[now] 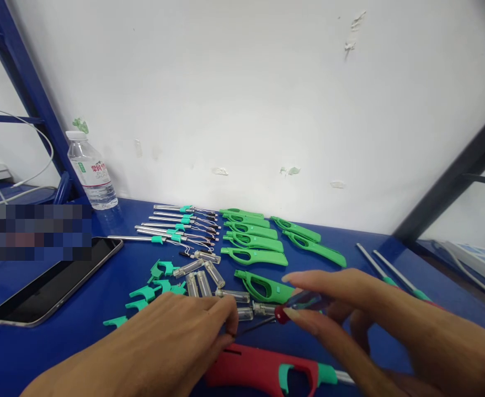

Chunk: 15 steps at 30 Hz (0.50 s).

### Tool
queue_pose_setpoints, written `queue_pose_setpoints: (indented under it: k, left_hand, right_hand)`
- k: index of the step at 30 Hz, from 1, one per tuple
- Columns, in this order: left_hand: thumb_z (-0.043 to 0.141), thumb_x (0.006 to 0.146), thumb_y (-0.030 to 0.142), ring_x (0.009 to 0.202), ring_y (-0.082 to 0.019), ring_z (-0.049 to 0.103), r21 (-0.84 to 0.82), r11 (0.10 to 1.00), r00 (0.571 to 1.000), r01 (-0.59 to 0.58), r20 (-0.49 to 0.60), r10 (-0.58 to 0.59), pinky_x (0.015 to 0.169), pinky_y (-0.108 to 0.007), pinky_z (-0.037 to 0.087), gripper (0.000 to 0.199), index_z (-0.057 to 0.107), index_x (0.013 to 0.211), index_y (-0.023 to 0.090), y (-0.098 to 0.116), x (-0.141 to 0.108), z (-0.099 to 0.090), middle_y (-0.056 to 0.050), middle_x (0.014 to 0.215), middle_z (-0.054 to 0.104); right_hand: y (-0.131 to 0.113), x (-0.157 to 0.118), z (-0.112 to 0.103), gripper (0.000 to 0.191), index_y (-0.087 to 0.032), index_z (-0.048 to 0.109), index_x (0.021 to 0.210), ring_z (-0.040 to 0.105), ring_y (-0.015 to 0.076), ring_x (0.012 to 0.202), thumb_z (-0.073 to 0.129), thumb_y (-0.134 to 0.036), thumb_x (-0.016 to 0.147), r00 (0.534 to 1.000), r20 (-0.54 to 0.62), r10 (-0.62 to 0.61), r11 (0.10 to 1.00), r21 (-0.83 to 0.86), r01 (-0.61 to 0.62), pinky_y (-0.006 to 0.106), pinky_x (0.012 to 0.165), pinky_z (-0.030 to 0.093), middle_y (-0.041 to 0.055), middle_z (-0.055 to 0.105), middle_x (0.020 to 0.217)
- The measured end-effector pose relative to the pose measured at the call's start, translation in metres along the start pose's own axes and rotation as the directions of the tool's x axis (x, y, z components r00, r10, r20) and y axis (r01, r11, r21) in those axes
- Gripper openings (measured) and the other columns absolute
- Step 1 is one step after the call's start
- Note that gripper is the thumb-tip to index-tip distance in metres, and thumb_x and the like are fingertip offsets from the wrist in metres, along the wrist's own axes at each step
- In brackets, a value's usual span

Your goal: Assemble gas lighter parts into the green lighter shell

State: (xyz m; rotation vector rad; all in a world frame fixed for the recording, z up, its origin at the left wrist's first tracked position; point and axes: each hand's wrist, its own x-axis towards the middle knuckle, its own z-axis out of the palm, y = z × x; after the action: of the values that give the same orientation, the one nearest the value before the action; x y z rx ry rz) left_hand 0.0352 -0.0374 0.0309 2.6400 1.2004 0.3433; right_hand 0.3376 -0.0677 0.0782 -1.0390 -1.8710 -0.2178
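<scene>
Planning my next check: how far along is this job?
Done: sorting, it seems: metal tubes, green shells, clear tanks lie grouped. In hand: a clear-and-red tool in the right hand; left hand beside the red lighter. To do: those parts if assembling, that lighter if dismantling.

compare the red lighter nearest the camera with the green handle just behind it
The red lighter has a teal trigger and a metal rod; the green handle shows neither. The red lighter's trigger end faces right, the green handle's faces left. Both are long, with a trigger opening, and lie on the blue table.
</scene>
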Motion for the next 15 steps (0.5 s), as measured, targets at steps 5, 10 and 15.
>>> queue_pose_setpoints:
  k: [5, 10, 15]
  left_hand:
    - [0.063, 0.119, 0.05, 0.106, -0.029, 0.08, -0.008, 1.0, 1.0, -0.012, 0.004, 0.013, 0.094, -0.034, 0.06, 0.022, 0.076, 0.133, 0.039, 0.004, 0.014, 0.001, 0.0, 0.109, 0.082]
    - [0.062, 0.12, 0.042, 0.098, -0.026, 0.08, -0.059, 0.997, 0.997, -0.05, 0.054, 0.054, 0.09, -0.033, 0.058, 0.017, 0.076, 0.128, 0.039, -0.008, 0.008, 0.0, 0.001, 0.111, 0.082]
    - [0.066, 0.117, 0.031, 0.101, -0.023, 0.082, -0.14, 0.983, 0.982, -0.12, 0.131, 0.139, 0.089, -0.033, 0.055, 0.019, 0.076, 0.129, 0.042, -0.023, 0.002, 0.006, 0.005, 0.125, 0.085]
  right_hand:
    - [-0.004, 0.004, 0.01, 0.008, -0.044, 0.083, 0.126, 0.066, 0.0106, 0.042, 0.081, -0.043, 0.118, 1.0, 0.015, -0.018, 0.997, 0.076, 0.017, 0.017, 0.059, 0.066, -0.0126, 0.082, 0.079]
    - [-0.003, 0.005, 0.017, 0.006, -0.044, 0.082, 0.125, 0.058, 0.0096, 0.038, 0.078, -0.043, 0.12, 0.999, 0.043, -0.026, 0.993, 0.115, 0.021, 0.016, 0.062, 0.067, -0.0139, 0.074, 0.072]
    - [-0.006, 0.004, 0.024, 0.009, -0.04, 0.079, 0.127, 0.061, 0.01, 0.039, 0.073, -0.045, 0.124, 0.998, 0.034, -0.056, 0.988, 0.144, 0.051, 0.017, 0.059, 0.065, -0.0126, 0.081, 0.079]
